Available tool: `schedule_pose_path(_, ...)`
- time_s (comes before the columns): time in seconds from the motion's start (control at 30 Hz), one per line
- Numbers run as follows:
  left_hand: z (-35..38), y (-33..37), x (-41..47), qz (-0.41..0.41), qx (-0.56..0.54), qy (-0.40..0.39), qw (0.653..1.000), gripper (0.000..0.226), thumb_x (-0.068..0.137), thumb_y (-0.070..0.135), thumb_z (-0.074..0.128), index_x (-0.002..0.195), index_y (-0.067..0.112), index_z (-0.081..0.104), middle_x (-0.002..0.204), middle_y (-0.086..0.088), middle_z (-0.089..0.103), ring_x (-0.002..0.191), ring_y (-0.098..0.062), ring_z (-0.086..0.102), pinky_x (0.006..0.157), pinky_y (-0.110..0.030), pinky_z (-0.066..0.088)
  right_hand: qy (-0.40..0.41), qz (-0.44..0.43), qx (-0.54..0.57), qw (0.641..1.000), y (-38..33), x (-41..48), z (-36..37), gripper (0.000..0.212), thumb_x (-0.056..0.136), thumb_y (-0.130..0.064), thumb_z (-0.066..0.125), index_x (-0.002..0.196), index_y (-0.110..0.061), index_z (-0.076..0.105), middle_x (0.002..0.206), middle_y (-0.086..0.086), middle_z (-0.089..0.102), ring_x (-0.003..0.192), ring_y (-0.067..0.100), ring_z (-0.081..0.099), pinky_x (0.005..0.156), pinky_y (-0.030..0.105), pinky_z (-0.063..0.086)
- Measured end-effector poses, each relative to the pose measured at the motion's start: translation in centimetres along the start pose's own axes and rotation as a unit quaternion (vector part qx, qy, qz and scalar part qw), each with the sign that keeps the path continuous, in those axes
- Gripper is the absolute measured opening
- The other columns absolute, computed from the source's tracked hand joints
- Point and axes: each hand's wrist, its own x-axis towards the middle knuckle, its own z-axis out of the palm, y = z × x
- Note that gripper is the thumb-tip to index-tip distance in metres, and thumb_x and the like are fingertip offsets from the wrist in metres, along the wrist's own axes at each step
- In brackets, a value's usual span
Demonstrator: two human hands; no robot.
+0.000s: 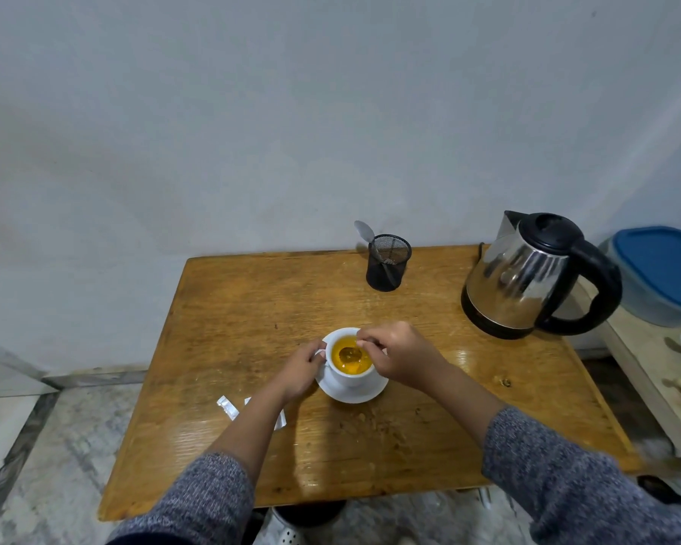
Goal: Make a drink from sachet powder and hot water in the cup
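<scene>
A white cup [348, 377] full of orange-yellow liquid stands on a white saucer [352, 393] in the middle of the wooden table [252, 308]. My left hand [301, 367] grips the cup's handle on its left side. Above the cup's right rim, my right hand [400, 354] pinches a spoon [350, 354] whose bowl dips into the drink. Torn white sachet pieces [228, 406] lie on the table to the left, partly hidden by my left forearm. A steel kettle [527, 277] with a black handle and lid stands at the back right.
A black mesh holder [388, 267] with a spoon in it stands at the table's far edge, against the wall. Right of the table is a counter with a blue-lidded container [661, 269]. Crumbs or powder are scattered in front of the saucer.
</scene>
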Motion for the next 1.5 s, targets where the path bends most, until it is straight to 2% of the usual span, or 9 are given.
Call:
schedule_pose_path(0.37, 0.1, -0.2, 0.0, -0.001, 0.017, 0.005, 1.0, 0.018, 0.096, 0.016, 0.038, 0.096, 0.022, 0.055, 0.105, -0.008, 0.057, 0.095, -0.02, 0.05, 0.077, -0.032, 0.038, -0.008, -0.18, -0.037, 0.983, 0.8, -0.3, -4.1, 0.012, 0.087, -0.011, 0.059, 0.09, -0.007, 0.071, 0.085, 0.007, 0.074, 0.075, 0.02, 0.068, 0.063, 0.034, 0.056)
schedule_pose_path(0.5, 0.1, 0.1, -0.2, 0.005, 0.008, 0.005, 1.0, 0.02, 0.096, 0.014, 0.036, 0.096, 0.019, 0.056, 0.101, -0.007, 0.057, 0.091, -0.018, 0.049, 0.073, -0.027, 0.038, 0.015, -0.109, 0.0, 0.994, 1.0, -0.7, -3.8, 0.017, 0.087, -0.019, 0.059, 0.092, -0.008, 0.072, 0.088, 0.005, 0.075, 0.078, 0.014, 0.068, 0.069, 0.026, 0.057)
schedule_pose_path(0.6, 0.1, 0.1, -0.3, 0.0, 0.002, 0.003, 1.0, 0.02, 0.096, 0.014, 0.036, 0.093, 0.018, 0.055, 0.098, -0.006, 0.056, 0.089, -0.018, 0.049, 0.07, -0.023, 0.037, 0.139, 0.099, 0.119, 0.978, 1.4, -1.1, -3.4, 0.011, 0.086, -0.012, 0.064, 0.092, -0.009, 0.072, 0.084, 0.002, 0.072, 0.07, 0.005, 0.068, 0.065, 0.021, 0.056)
schedule_pose_path(0.77, 0.2, 0.0, -0.1, -0.002, 0.008, 0.008, 1.0, 0.02, 0.097, 0.016, 0.035, 0.096, 0.019, 0.054, 0.103, -0.006, 0.056, 0.093, -0.018, 0.049, 0.072, -0.02, 0.037, 0.346, 0.391, 0.393, 0.757, 3.9, -1.6, -4.5, 0.01, 0.088, -0.003, 0.06, 0.096, -0.005, 0.064, 0.083, 0.01, 0.069, 0.072, 0.016, 0.071, 0.064, 0.016, 0.059)
schedule_pose_path(0.93, 0.6, -0.6, -0.2, 0.0, 0.01, 0.027, 1.0, 0.022, 0.096, 0.018, 0.036, 0.093, 0.026, 0.055, 0.11, -0.01, 0.058, 0.098, -0.02, 0.051, 0.078, -0.03, 0.038, 0.409, 0.549, 0.502, 0.528, 6.1, -3.5, -2.4, 0.013, 0.089, 0.0, 0.058, 0.1, 0.005, 0.062, 0.09, 0.019, 0.067, 0.079, 0.021, 0.07, 0.056, 0.017, 0.059)
schedule_pose_path(1.03, 0.7, -0.5, -0.3, -0.001, 0.001, 0.034, 0.999, 0.022, 0.096, 0.017, 0.036, 0.093, 0.025, 0.056, 0.11, -0.01, 0.059, 0.097, -0.019, 0.051, 0.079, -0.031, 0.038, 0.405, 0.601, 0.513, 0.46, 6.7, -4.4, -0.3, 0.005, 0.087, 0.002, 0.057, 0.09, 0.003, 0.061, 0.092, 0.021, 0.067, 0.078, 0.02, 0.07, 0.059, 0.02, 0.06)
schedule_pose_path(1.13, 0.7, -0.5, -0.3, 0.0, -0.004, 0.036, 0.999, 0.022, 0.096, 0.017, 0.036, 0.091, 0.027, 0.055, 0.106, -0.008, 0.058, 0.094, -0.017, 0.05, 0.076, -0.026, 0.039, 0.338, 0.649, 0.463, 0.501, 7.2, -4.9, 1.6, 0.007, 0.083, 0.007, 0.058, 0.082, 0.001, 0.059, 0.097, 0.021, 0.065, 0.079, 0.021, 0.067, 0.066, 0.026, 0.059)
schedule_pose_path(1.27, 0.8, -0.7, -0.4, 0.003, -0.005, 0.038, 0.999, 0.024, 0.096, 0.019, 0.036, 0.089, 0.031, 0.055, 0.108, -0.008, 0.059, 0.097, -0.019, 0.052, 0.079, -0.029, 0.039, 0.174, 0.684, 0.269, 0.656, 6.4, -5.5, 2.3, 0.014, 0.079, 0.005, 0.062, 0.087, -0.006, 0.058, 0.095, 0.011, 0.06, 0.066, 0.016, 0.053, 0.052, 0.024, 0.046)
schedule_pose_path(1.5, 1.3, -0.8, -0.3, 0.002, 0.026, 0.063, 0.998, 0.025, 0.096, 0.022, 0.035, 0.105, 0.02, 0.058, 0.114, -0.009, 0.06, 0.103, -0.022, 0.054, 0.087, -0.035, 0.042, 0.023, 0.567, 0.112, 0.816, 5.5, -6.3, 3.5, 0.018, 0.078, 0.005, 0.062, 0.095, -0.004, 0.059, 0.09, 0.006, 0.056, 0.076, 0.018, 0.051, 0.06, 0.027, 0.044)
